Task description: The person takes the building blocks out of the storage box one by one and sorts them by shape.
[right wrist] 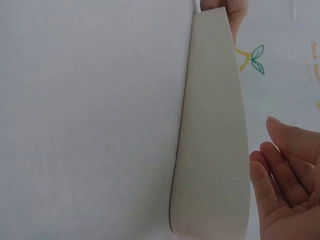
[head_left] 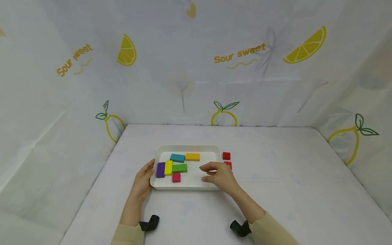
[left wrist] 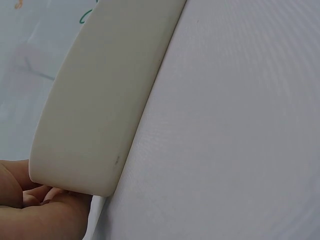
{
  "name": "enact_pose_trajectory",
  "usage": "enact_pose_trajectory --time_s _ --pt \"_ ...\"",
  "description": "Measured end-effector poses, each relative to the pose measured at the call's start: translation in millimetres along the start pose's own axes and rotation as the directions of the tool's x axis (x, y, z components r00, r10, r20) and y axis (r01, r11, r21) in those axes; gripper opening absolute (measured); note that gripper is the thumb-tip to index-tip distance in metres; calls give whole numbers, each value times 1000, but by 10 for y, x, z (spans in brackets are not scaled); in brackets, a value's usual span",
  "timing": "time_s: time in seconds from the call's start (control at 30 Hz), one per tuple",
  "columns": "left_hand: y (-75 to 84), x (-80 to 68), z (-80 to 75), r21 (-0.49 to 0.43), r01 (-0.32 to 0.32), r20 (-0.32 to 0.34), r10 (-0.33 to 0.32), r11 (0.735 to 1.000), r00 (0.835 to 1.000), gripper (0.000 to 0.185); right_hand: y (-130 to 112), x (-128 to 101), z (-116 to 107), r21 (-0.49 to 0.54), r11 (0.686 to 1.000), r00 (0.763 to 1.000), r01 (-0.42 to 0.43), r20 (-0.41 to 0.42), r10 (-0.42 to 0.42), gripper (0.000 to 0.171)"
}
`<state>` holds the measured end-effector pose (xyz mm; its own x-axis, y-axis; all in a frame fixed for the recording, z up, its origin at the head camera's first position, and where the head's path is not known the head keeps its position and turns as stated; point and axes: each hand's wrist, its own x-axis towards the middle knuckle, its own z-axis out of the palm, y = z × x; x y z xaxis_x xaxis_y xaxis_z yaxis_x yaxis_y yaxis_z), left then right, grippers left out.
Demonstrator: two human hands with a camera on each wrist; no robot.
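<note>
A shallow white tray (head_left: pixel 196 186) lies on the table with several coloured blocks inside. My left hand (head_left: pixel 143 178) holds the tray's left end, fingers and thumb at its wall; in the left wrist view that hand (left wrist: pixel 47 210) is at the tray's corner. Toward the tray's left are a purple block (head_left: pixel 160 170), a yellow block (head_left: pixel 168 168), a green block (head_left: pixel 179 168) and a pinkish-red block (head_left: pixel 176 178). Behind them lie a teal block (head_left: pixel 177 158) and an orange-yellow block (head_left: pixel 192 157). Over the tray's right side, my right hand (head_left: pixel 222 177) has thumb and fingers apart, holding nothing.
Just outside the tray's right wall lies a red block (head_left: pixel 226 156), with another red block (head_left: pixel 228 164) partly hidden behind my right hand. The white table (head_left: pixel 291 177) extends to both sides. A lemon-printed cloth (head_left: pixel 183 78) hangs behind and around it.
</note>
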<state>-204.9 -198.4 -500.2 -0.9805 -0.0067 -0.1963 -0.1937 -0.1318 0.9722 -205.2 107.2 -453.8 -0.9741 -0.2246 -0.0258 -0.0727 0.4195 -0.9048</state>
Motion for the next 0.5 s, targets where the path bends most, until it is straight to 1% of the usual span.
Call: enact_pose_trajectory --time_s 0.23,0.4,0.5 --pt "-4 10 -13 -4 0 -2 0 1000 1000 50 -53 155 285 -12 997 996 77 54 -76 30" --pt "-14 29 -10 -5 -8 -2 8 1000 1000 50 -110 249 438 -3 994 987 111 121 -110 31" --pt "-9 26 -1 -7 -4 -8 4 1000 1000 49 -132 299 516 1 993 982 121 144 -120 31"
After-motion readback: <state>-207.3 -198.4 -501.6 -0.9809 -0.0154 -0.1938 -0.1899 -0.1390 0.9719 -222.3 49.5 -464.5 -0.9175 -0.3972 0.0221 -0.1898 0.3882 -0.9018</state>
